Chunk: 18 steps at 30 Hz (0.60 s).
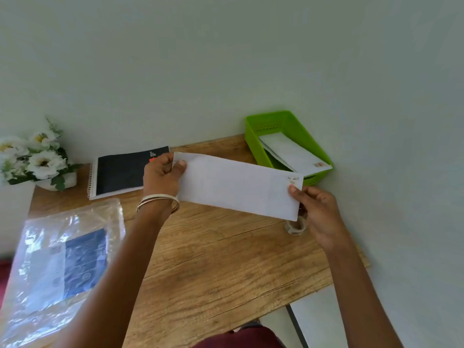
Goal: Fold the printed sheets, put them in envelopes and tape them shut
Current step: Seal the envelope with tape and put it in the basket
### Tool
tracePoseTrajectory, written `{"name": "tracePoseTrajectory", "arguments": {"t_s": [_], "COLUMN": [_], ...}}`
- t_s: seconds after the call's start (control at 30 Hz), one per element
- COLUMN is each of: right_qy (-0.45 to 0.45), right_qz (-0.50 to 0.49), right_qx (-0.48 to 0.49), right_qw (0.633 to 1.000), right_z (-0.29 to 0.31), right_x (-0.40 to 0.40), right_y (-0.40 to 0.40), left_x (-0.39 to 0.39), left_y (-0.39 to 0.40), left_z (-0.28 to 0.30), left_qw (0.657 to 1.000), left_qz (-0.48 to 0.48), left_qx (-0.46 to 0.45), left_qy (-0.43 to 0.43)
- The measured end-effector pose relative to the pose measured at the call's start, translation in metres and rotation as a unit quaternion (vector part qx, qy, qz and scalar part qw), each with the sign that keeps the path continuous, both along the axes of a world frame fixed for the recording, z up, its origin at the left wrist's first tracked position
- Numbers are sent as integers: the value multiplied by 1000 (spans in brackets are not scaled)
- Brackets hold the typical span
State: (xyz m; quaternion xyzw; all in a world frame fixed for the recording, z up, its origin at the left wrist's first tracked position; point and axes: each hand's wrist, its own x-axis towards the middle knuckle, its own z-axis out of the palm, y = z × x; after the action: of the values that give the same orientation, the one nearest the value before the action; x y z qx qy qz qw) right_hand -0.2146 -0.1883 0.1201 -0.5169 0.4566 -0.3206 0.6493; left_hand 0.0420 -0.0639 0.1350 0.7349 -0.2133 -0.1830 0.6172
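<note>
A white envelope (238, 185) is held up flat above the wooden table (213, 259), stretched between both hands with its printed corner toward the right. The left hand (162, 175) pinches the left end, thumb on the near face and fingers curled behind; the right hand (316, 209) pinches the lower right corner the same way, thumb tip just under the small printed mark. Holding it by both short ends keeps it taut and level, probably to check it or to carry it toward the green basket (301, 121) at the back right against the wall, where another envelope (293, 151) already lies slanted inside. Whether this one is taped shut cannot be told from this side. A roll of clear tape (296, 226) sits on the table just below the right hand, within easy reach. Further left lie a black spiral notebook (120, 172), a plastic packet (62, 259) at the near corner, and white flowers (37, 156) at the far edge
</note>
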Motion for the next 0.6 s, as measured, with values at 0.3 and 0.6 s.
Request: {"name": "tracePoseTrajectory", "arguments": {"t_s": [0.3,0.6], "right_qy": [-30,-61], "right_qz": [-90,-172], "right_qx": [-4,6], "right_qw": [996,983], "right_z": [15,3], "right_x": [-65,-41], "right_y": [-51,-92], "left_x": [-25,-71], "left_y": [-111,-162], "left_z": [20,5], "left_qw": [992,965], "left_qz": [-104,-178], "left_qx": [52,117], "left_qy": [-49,-151]}}
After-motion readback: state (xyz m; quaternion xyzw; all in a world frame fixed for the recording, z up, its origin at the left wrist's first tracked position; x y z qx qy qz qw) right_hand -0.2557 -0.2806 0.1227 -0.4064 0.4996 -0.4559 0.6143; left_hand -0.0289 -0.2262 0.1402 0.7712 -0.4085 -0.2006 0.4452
